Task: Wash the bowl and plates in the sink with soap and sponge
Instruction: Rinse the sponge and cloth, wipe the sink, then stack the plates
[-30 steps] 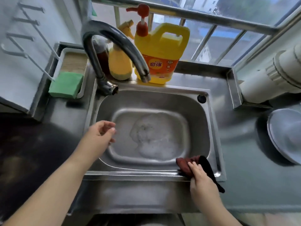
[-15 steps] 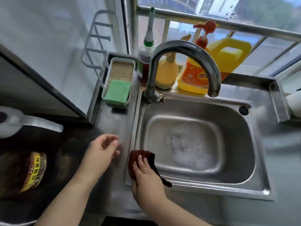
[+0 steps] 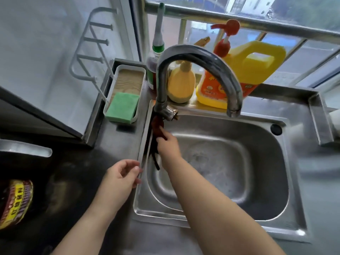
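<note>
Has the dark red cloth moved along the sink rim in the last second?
Yes. The cloth went from the sink's near right rim to its far left corner by the faucet.

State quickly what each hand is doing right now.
Left hand: open, holding nothing.
Right hand: gripping the dark red cloth.

Faucet (image 3: 195, 70) hides pt of yellow bottle (image 3: 181, 85); left packet (image 3: 15, 203) blurred.
</note>
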